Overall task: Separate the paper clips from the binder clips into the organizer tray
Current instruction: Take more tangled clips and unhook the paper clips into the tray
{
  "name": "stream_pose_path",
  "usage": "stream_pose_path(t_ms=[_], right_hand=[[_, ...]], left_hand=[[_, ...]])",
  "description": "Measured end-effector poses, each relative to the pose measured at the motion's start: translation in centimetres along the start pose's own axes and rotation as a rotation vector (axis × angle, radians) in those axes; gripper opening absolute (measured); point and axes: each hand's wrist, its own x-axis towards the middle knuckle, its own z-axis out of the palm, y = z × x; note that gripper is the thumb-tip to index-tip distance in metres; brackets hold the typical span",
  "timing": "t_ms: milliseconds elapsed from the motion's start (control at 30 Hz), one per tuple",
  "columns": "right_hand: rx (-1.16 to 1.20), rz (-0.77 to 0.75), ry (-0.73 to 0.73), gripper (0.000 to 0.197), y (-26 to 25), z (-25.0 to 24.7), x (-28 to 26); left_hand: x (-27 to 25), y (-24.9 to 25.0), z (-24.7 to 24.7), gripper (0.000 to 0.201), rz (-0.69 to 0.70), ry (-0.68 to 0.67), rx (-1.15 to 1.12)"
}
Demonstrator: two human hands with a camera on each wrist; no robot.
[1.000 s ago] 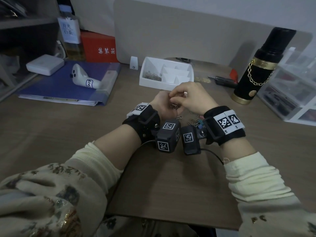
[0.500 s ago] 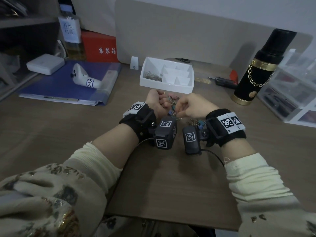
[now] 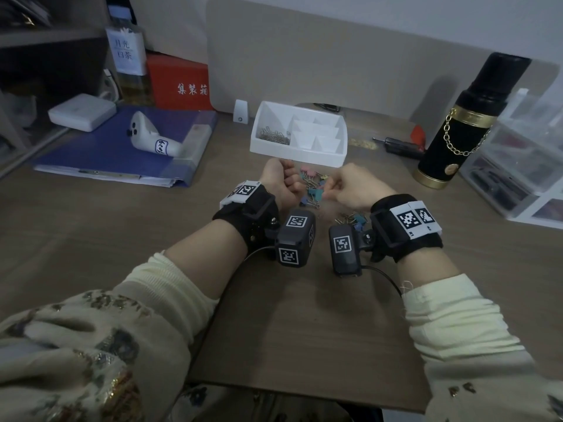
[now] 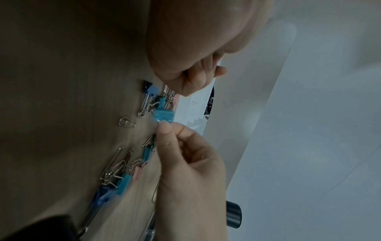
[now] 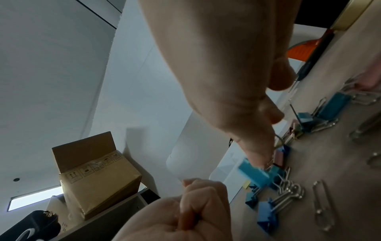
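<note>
Here, both hands sit just in front of the tray [image 3: 297, 153] on the worktop [image 3: 304, 315], one on either side of the clip pile [image 3: 312, 190]. Right hand [image 3: 355, 187] pinches the wire handle of a teal binder clip [image 4: 164, 115] between thumb and forefinger; other fingers curled in. That clip is lifted slightly off the pile, just in front of the tray's front wall. Left hand [image 3: 281, 184] is a closed fist, palm side up, left of the pile; right wrist view shows fingers tightly curled [image 5: 198, 200], and I cannot tell if anything is inside. Pile holds mixed binder clips in blue, teal and pink, with silver paper clips tangled among them. One loose paper clip [image 4: 127, 122] lies flat on the worktop at the near edge of the pile. A second smaller bunch of clips [image 3: 353, 219] lies nearer than the pile, partly hidden by the right wrist camera. Tray is white, with several compartments; its left compartment already holds a heap of paper clips [image 3: 274, 137]. Its other compartments look bare from the head view. Right of the tray stands a black flask [image 3: 466, 123] with a gold chain. Left of the tray lies a blue folder [image 3: 122, 147] with a white controller [image 3: 152, 138] on it.
</note>
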Motion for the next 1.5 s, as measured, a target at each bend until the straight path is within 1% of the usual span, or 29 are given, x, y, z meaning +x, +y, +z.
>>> stream_pose_path(t_ms=[67,133,233,300,333,400,433,467,500,567,667,733,767,800,867,933,1000,1067,1133,1200,1267,1367,1433,1500], right_hand=[[-0.005,0.080,0.105,0.007,0.6,-0.1,0.5],[-0.014,0.143,0.187,0.011,1.0,-0.1,0.7],[0.023,0.107,0.225,0.019,0.8,-0.1,0.5],[0.070,0.033,0.166,0.021,0.3,0.0,0.3],[0.071,-0.005,0.104,0.021,0.0,0.2,0.1],[0.029,-0.063,-0.031,0.022,-0.6,0.8,-0.2],[0.005,-0.082,-0.080,0.018,-0.9,1.0,-0.2],[-0.012,-0.095,-0.105,0.013,-1.1,1.3,-0.2],[-0.021,-0.098,-0.113,0.009,-1.2,1.4,-0.2],[-0.030,-0.098,-0.101,0.008,-1.2,1.5,-0.1],[-0.053,-0.106,-0.099,0.005,-1.0,1.6,0.1],[-0.037,-0.087,-0.051,0.002,-0.8,1.7,0.2],[-0.008,-0.052,0.005,0.003,-0.7,1.8,0.4],[0.025,-0.010,0.081,0.002,-0.5,1.7,0.6],[0.045,0.092,0.247,0.011,-0.1,1.6,1.0],[0.054,0.175,0.354,0.003,0.4,1.4,1.2],[0.059,0.211,0.400,0.016,0.9,1.5,1.3],[0.065,0.178,0.413,0.029,1.1,1.6,1.3],[0.082,0.109,0.391,0.031,0.9,1.7,1.3],[0.105,0.058,0.303,0.020,0.6,1.9,1.3],[0.118,0.057,0.190,0.010,0.3,2.0,1.2],[0.099,0.084,0.056,0.013,0.1,2.1,0.9],[0.089,0.110,0.023,0.013,0.0,2.1,0.7],[0.085,0.130,0.025,0.010,0.0,2.0,0.7]], left_hand=[[0.1,0.0,0.0,0.044,-0.012,-0.004,-0.005],[0.2,0.0,-0.1,0.046,-0.027,-0.009,-0.008],[0.3,0.1,-0.2,0.050,-0.035,-0.012,-0.014],[0.3,0.1,-0.2,0.050,-0.035,-0.007,-0.017],[0.3,0.1,-0.2,0.049,-0.033,-0.008,-0.015],[0.3,0.2,-0.3,0.056,-0.033,-0.021,-0.013],[0.4,0.2,-0.3,0.059,-0.035,-0.026,-0.010],[0.4,0.2,-0.3,0.059,-0.038,-0.028,-0.007],[0.4,0.2,-0.3,0.054,-0.037,-0.027,-0.005],[0.3,0.3,-0.2,0.042,-0.026,-0.020,-0.007],[0.4,0.4,-0.3,0.040,-0.018,-0.012,-0.004],[0.4,0.4,-0.3,0.039,-0.018,-0.010,0.003],[0.4,0.4,-0.3,0.038,-0.016,-0.009,0.003],[0.3,0.4,-0.3,0.038,-0.014,-0.007,0.001],[0.2,0.4,-0.2,0.038,-0.010,-0.005,-0.003],[0.2,0.4,-0.2,0.039,-0.013,-0.007,-0.010],[0.3,0.4,-0.3,0.040,-0.019,-0.008,-0.016],[0.3,0.4,-0.3,0.039,-0.018,-0.008,-0.013],[0.4,0.4,-0.3,0.038,-0.013,-0.005,-0.011],[0.5,0.6,-0.4,0.037,-0.005,0.002,-0.011],[0.6,0.7,-0.6,0.036,0.005,0.006,-0.011],[0.6,0.8,-0.6,0.036,0.016,0.007,-0.013],[0.6,0.7,-0.6,0.036,0.015,0.006,-0.013],[0.7,0.7,-0.6,0.036,0.014,0.003,-0.010]])
